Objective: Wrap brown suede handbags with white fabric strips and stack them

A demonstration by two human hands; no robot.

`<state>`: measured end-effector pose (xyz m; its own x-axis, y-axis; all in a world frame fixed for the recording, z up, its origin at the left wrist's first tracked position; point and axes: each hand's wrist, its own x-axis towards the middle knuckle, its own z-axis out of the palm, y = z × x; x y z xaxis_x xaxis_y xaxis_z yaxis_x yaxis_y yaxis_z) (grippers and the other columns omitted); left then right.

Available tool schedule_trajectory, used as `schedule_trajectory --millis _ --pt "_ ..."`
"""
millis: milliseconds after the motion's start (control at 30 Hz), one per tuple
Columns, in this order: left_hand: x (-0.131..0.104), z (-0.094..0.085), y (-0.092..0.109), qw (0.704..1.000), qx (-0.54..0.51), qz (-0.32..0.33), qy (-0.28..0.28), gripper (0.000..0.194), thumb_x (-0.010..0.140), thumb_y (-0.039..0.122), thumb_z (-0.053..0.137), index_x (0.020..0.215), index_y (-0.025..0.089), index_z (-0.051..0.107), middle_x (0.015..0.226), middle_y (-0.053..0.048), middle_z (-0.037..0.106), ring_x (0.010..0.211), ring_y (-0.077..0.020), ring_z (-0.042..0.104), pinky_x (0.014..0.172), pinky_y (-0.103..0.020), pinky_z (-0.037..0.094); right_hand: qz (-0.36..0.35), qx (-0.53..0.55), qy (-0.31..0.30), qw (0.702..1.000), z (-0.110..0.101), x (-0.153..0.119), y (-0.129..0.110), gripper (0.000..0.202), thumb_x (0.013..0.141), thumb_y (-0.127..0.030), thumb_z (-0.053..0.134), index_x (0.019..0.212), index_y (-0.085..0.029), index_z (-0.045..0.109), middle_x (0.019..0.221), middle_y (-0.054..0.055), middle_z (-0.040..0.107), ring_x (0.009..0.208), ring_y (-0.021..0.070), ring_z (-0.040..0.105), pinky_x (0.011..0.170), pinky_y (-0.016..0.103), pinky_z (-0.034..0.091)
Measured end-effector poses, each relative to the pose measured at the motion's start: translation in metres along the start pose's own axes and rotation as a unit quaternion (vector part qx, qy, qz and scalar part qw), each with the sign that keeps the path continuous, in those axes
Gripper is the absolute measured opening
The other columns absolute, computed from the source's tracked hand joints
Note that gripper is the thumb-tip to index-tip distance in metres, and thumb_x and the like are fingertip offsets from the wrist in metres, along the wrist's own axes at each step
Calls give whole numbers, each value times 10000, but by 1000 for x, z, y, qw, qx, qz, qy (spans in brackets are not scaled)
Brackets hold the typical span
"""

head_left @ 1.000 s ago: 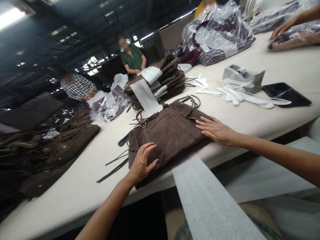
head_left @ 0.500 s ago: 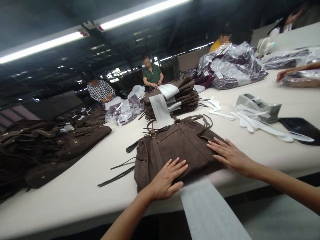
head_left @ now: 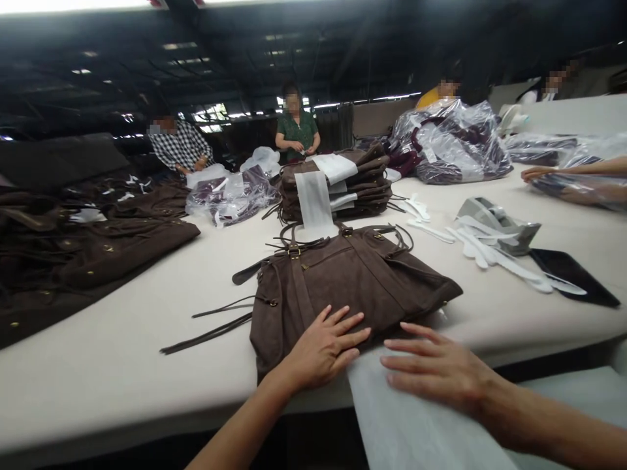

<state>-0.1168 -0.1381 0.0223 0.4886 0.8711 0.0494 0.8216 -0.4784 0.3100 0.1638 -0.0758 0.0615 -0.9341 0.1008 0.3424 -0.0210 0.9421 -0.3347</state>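
A dark brown bag (head_left: 343, 281) lies on the pale table, its handles toward the far side and its straps trailing left. My left hand (head_left: 326, 346) rests spread on the bag's near part. To its right, my right hand (head_left: 435, 369) is over a white sheet (head_left: 416, 424), fingers stretched out and slightly apart. That sheet hangs down over the table's near edge, its upper end beside the bag's bottom. Behind the bag stands a stack of folded brown bags (head_left: 343, 189) with white sheets on and between them.
At right are a grey tape dispenser (head_left: 504, 225), white curved strips (head_left: 490, 251) and a black flat device (head_left: 575, 277). Brown bags (head_left: 98, 261) are heaped at left. Plastic-wrapped items (head_left: 450, 143) lie farther back. Several people stand around; another person's hands (head_left: 573, 171) touch a wrapped item.
My right hand has moved left and nearer, from the bag's right side to over the white sheet. My left hand stays on the bag. The camera view has tilted.
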Motion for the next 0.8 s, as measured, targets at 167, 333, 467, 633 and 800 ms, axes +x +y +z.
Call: schedule_trajectory --millis 167,333,467,633,800 --pt "-1 5 -2 999 -8 21 43 279 957 296 459 1171 310 638 1373 -5 555 1408 -232 319 1206 -512 105 314 131 100 935 -4 57 59 466 926 -547 473 873 -141 696 856 82 688 805 220 643 743 318 520" --pt "1 -1 0 997 -48 18 49 175 925 262 500 949 262 674 1101 -6 679 1208 -205 515 1213 -474 120 438 272 -70 854 15 104 114 566 759 -670 609 587 -135 534 513 -1 473 478 101 393 445 232 302" --pt "-2 -6 9 983 -160 -27 82 206 885 164 502 814 239 680 965 12 708 1082 -179 589 1211 -405 171 428 327 -9 843 40 101 130 599 677 -723 638 650 -129 558 548 -3 477 514 100 392 467 227 309" --pt "-8 -30 -6 933 -296 -161 129 228 894 262 490 915 245 717 1015 -12 721 978 -194 650 974 -332 472 377 320 97 864 61 90 139 581 738 -724 549 643 -153 493 558 -24 404 514 89 336 464 224 259" --pt "46 -90 -100 878 -201 -348 259 165 724 301 734 824 179 686 896 -83 711 954 -295 642 910 -393 471 373 280 156 870 67 97 144 509 754 -636 555 594 -174 410 568 -28 343 542 92 303 482 230 231"
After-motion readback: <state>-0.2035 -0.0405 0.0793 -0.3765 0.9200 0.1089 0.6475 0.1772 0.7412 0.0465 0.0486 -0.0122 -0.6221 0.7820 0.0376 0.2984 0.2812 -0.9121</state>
